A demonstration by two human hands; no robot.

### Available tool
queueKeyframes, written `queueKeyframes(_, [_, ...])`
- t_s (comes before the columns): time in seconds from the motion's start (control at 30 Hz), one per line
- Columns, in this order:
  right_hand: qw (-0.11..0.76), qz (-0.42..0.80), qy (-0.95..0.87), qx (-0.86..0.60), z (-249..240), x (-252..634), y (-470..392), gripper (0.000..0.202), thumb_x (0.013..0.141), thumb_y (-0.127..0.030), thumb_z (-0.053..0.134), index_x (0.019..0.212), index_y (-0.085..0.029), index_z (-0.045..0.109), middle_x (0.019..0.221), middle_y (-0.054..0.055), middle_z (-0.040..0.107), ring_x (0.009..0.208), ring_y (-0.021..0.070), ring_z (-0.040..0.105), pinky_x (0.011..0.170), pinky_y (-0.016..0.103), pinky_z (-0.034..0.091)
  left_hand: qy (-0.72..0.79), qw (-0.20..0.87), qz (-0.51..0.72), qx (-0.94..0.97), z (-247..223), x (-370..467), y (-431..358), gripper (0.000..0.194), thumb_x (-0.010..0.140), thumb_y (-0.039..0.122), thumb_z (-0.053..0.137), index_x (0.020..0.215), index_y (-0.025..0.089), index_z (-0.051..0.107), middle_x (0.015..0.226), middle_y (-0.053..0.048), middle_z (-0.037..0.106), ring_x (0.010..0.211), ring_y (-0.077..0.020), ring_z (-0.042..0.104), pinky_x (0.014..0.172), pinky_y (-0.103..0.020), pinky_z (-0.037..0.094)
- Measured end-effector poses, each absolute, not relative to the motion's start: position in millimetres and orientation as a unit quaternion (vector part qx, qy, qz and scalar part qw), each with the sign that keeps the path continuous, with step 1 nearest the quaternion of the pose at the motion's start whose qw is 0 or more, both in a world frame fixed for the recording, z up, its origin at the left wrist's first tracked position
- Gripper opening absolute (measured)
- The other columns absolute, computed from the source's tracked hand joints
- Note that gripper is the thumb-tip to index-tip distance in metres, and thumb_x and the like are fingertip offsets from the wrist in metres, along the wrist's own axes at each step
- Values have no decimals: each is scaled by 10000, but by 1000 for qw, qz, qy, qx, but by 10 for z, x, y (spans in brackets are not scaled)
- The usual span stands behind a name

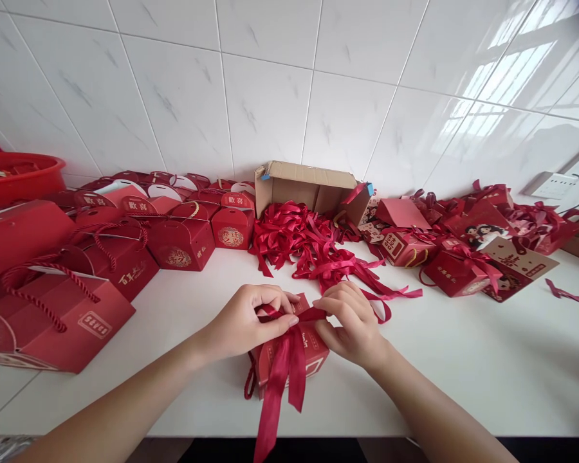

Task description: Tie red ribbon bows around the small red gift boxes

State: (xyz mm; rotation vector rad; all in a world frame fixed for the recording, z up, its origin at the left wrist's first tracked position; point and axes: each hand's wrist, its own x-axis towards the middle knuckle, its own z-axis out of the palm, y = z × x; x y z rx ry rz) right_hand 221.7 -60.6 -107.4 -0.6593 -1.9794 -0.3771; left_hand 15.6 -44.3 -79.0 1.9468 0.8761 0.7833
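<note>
Scene is brightly, evenly lit — window glare is reflected on the wall tiles (506,71) upper right; edges are bowed by wide-angle distortion.

Loose red ribbons (313,247) spill from an open cardboard box (309,183) at the wall; red gift boxes (183,238) crowd the left, a red basin (19,177) behind, more tied boxes (463,270) right, wall socket (552,185) beyond

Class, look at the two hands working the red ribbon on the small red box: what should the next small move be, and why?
Probably pull the two loops apart to snug the knot. The left hand and right hand each pinch the ribbon on top of the small red box, the bow looks only half formed between them, and two long tails hang loose over the table edge.
</note>
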Motion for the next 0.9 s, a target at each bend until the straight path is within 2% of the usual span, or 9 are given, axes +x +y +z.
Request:
queueKeyframes(0.07, [484,-83,-827,-275,-1064,2234,-604,336,757,-20,499,1023,-225,499,732,10,544,661,162,527,594,302,443,339,442,320,767,-794,146,-443,185,790,242,656,646,186,554,717,-26,658,1055,-255,646,698,-248,487])
queueKeyframes(0.17, [472,120,-821,-296,-1024,2323,-603,380,781,-69,534,1118,-239,484,894,44,566,816,171,564,700,317,501,323,479,331,746,-792,134,-434,251,805,280,654,620,185,513,659,-14,622,1030,-259,654,801,-285,503])
queueKeyframes(0.27, [401,312,-814,-282,-962,2444,-614,666,761,-161,644,1349,-262,347,1248,113,516,1166,224,513,938,397,472,307,497,338,738,-791,122,-423,292,841,365,612,632,177,532,731,-45,664,1005,-267,655,854,-337,506])
queueKeyframes(0.33, [332,381,-827,-245,-920,2494,-640,936,709,-248,739,1462,-283,184,1465,135,349,1355,261,358,1062,446,373,296,501,340,739,-791,114,-423,332,868,428,560,661,168,574,773,-67,682,977,-262,655,875,-358,502])
queueKeyframes(0.43, [257,381,-856,-238,-881,2496,-732,1141,647,-273,807,1504,-303,55,1555,132,214,1419,264,260,1108,424,320,286,502,349,738,-793,111,-448,415,886,512,493,704,163,621,816,-89,687,964,-254,647,889,-359,494])
queueKeyframes(0.57, [251,321,-865,-293,-895,2490,-967,1186,624,-241,827,1510,-313,42,1534,131,286,1379,269,353,1070,372,393,247,507,350,748,-798,128,-525,469,872,577,470,710,167,629,846,-92,673,901,-239,643,857,-347,499])
queueKeyframes(0.63, [254,302,-861,-321,-929,2565,-1124,1201,608,-283,840,1509,-330,48,1529,126,300,1366,293,370,1064,395,404,251,486,361,755,-790,126,-556,407,876,543,490,867,173,659,883,-83,667,890,-223,632,837,-333,502])
queueKeyframes(0.73, [229,294,-841,-392,-1016,2880,-1394,1195,607,-344,839,1509,-335,55,1512,138,334,1338,339,400,1035,443,440,336,402,438,731,-725,53,-557,301,877,423,554,1081,209,609,930,-50,644,918,-191,602,862,-305,485])
queueKeyframes(0.9, [231,220,-730,-604,-1263,4005,-1743,1064,675,-363,770,1490,-405,89,1466,142,409,1308,376,428,1001,501,466,452,342,499,656,-513,-238,-458,225,844,362,612,999,213,548,966,-22,609,982,-183,568,913,-307,456])
